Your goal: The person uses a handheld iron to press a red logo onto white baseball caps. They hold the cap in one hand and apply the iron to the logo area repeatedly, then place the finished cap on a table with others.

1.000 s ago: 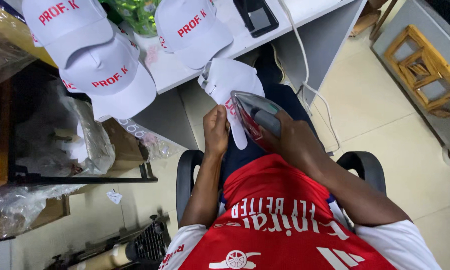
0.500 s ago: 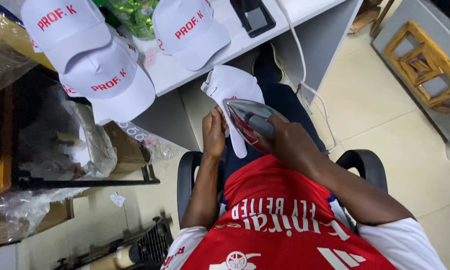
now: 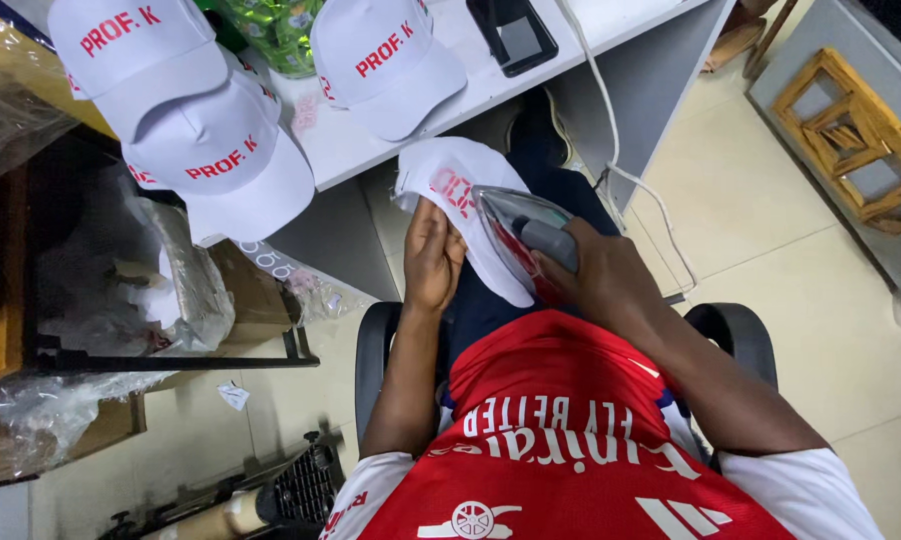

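Down in the lap, the right hand [image 3: 610, 285] is wrapped tight around the grey handle of a clothes iron [image 3: 525, 235], wrist bent, soleplate pressed onto a white cap [image 3: 450, 195]. The left hand [image 3: 432, 258] lies on the cap's near edge, fingers curled over the fabric, bracing it; the forearm runs straight down to the red shirt. The cap sits on the knees, just under the desk edge, red lettering partly covered by the iron and too smeared to make out. The iron's lower edge hides behind the right hand. Further out, a white desk [image 3: 490, 85] carries three more white caps [image 3: 225, 160], a dark phone [image 3: 515, 35], and a white cable [image 3: 610, 120] trailing off.
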